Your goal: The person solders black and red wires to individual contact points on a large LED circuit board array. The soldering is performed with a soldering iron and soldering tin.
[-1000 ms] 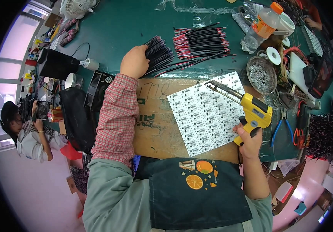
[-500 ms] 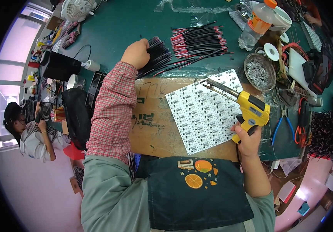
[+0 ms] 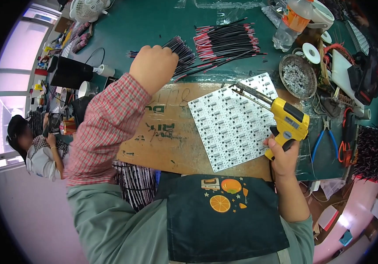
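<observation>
My right hand [image 3: 284,159] is closed around the handle of a yellow soldering gun [image 3: 289,125]. The gun's long metal tip reaches left above a white panel of small circuit boards [image 3: 230,127]. The panel lies tilted on a brown cardboard sheet [image 3: 162,125]. Farther left, my left hand [image 3: 154,68] is raised back-up with curled fingers, beside a pile of black wires [image 3: 182,52]. Thin wire ends [image 3: 132,54] stick out to the left of this hand, which seems closed on them; its fingertips are hidden. A second row of black and red wires [image 3: 226,42] lies to the right.
A metal dish of grey scraps [image 3: 298,77], a plastic bottle [image 3: 292,22] and a white spool [image 3: 311,53] stand at right. Blue-handled pliers [image 3: 323,143] lie near the right edge. At left are a black box [image 3: 70,72] and a fan [image 3: 89,9]. Another person [image 3: 39,147] sits far left.
My left hand has come nearer and lifted slightly, its elbow swinging out left. Wire ends now show left of it. The right hand with the soldering gun has barely shifted.
</observation>
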Available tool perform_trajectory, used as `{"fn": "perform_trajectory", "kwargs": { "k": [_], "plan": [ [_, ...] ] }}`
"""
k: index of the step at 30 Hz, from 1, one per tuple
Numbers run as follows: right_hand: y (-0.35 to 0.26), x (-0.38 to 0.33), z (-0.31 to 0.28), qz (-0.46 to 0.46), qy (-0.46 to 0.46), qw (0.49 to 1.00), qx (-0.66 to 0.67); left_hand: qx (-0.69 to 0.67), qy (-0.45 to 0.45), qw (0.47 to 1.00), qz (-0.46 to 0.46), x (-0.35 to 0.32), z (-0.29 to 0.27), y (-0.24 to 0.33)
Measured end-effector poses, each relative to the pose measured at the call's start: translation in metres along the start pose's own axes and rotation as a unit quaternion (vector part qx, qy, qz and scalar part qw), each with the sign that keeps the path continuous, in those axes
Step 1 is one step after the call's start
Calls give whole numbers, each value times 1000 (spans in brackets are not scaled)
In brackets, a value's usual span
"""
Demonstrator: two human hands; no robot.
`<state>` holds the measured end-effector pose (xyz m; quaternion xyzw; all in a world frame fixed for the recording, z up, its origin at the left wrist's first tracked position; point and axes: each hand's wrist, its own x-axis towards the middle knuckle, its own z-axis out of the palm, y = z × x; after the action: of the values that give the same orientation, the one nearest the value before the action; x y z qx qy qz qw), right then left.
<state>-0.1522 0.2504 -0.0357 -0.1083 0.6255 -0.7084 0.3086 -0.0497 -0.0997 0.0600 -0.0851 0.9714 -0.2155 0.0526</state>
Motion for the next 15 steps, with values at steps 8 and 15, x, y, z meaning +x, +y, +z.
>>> {"fn": "perform_trajectory", "kwargs": {
  "k": [8, 15],
  "plan": [
    [5, -1, -2, -21, 3, 999, -33, 213, -136, 964, 77, -34, -17, 25],
    [9, 1, -3, -41, 5, 998, -49, 162, -182, 966, 84, -42, 20, 45]
  ]
}}
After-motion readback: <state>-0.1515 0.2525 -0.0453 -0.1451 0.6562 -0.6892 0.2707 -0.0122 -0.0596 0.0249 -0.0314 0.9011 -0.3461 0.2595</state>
